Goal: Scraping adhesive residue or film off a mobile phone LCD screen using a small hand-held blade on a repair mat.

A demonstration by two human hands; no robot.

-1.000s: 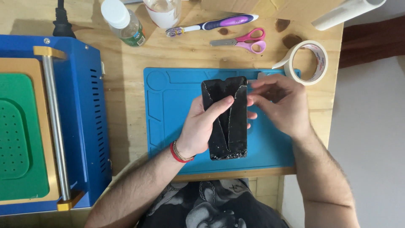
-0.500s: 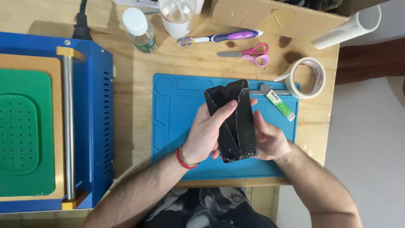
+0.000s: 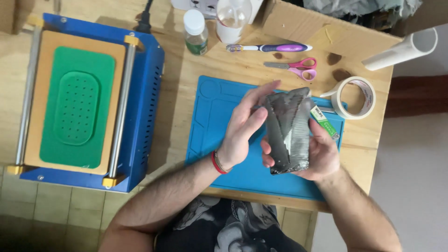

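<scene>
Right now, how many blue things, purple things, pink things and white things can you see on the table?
Blue: 2, machine, mat
Purple: 1, toothbrush
Pink: 1, scissors
White: 2, tape roll, tube
Total: 6
</scene>
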